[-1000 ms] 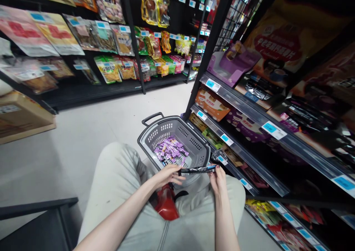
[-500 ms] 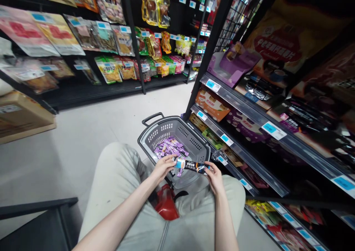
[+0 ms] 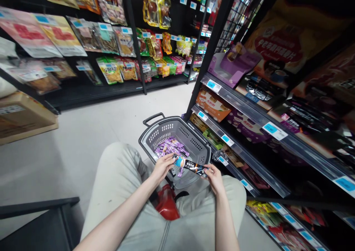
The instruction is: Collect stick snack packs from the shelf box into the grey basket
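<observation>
A slim black stick sachet [image 3: 191, 165] with a cup picture at one end is stretched between my two hands, above the near part of a grey shopping basket [image 3: 198, 132]. My left hand [image 3: 164, 166] pinches its left end, the one by the cup picture. My right hand [image 3: 214, 177] is closed on the other end, fingertips and thumb together. Below, inside the basket, lies a loose heap of purple stick sachets [image 3: 172, 146]. The basket stands on the floor between my knees, and its handle [image 3: 153, 118] points away from me.
To the right runs a black shelf rack [image 3: 241, 166] holding boxes, sachets and price tags. Bagged snacks [image 3: 109, 70] fill the shelves across the aisle. A cardboard box [image 3: 26, 118] sits at far left, a black stool-like frame [image 3: 39, 221] at lower left, and something red [image 3: 168, 203] between my legs.
The sachet has tilted slightly, its right end now a little lower. Both hands keep their hold, and the basket and its contents look the same.
</observation>
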The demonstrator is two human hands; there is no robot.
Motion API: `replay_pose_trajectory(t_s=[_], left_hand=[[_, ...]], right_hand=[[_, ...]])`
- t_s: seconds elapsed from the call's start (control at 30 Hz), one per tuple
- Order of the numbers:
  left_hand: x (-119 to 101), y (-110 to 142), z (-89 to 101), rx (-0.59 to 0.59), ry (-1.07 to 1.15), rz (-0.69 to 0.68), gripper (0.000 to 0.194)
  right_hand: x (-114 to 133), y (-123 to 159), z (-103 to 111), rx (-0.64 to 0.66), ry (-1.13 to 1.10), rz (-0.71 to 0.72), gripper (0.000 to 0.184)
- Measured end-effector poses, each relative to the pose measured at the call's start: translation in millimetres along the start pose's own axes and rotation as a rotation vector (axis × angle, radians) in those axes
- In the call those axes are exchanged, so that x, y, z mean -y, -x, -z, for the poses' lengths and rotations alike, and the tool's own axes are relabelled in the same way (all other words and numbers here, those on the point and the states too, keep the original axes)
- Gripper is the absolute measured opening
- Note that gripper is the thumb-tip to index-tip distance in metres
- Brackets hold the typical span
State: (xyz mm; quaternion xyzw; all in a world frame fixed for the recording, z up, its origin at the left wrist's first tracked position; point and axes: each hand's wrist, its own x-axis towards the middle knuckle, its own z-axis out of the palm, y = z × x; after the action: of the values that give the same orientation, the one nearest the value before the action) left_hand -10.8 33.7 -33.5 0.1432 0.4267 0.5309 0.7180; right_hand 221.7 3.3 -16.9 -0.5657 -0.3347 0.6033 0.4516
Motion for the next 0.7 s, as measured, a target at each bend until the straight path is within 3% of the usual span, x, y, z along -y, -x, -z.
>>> replay_pose_trajectory(t_s=[0.13, 0.2, 0.33, 0.4, 0.53, 0.7], left_hand=[[-0.6, -6.8, 9.1, -0.237, 0.056, -0.007, 0.016], [-1.6, -9.4, 12.8, -0.329, 0.081, 0.018, 0.014], [-5.4, -9.9, 12.2, -0.257, 0.053, -0.013, 0.016], [-7.0, -9.2, 9.8, -0.234, 0.037, -0.036, 0.017], [-5.7, -8.7, 8.2, -0.243, 0.044, -0.003, 0.015], [1.2, -9.8, 11.0, -0.208, 0.077, 0.078, 0.011]], right_hand=[[-6.9, -6.1, -4.9, -0.059, 0.203, 0.012, 0.021], [-11.7, -12.7, -10.4, -0.102, 0.406, 0.023, 0.016], [-28.5, -29.7, -32.0, -0.182, 1.055, 0.001, 0.009], [-40.9, -38.1, -46.3, -0.175, 1.230, -0.050, 0.014], [-63.3, -52.7, -73.5, -0.127, 1.268, -0.100, 0.020], [-70.6, -56.2, -94.8, -0.157, 1.306, -0.123, 0.026]])
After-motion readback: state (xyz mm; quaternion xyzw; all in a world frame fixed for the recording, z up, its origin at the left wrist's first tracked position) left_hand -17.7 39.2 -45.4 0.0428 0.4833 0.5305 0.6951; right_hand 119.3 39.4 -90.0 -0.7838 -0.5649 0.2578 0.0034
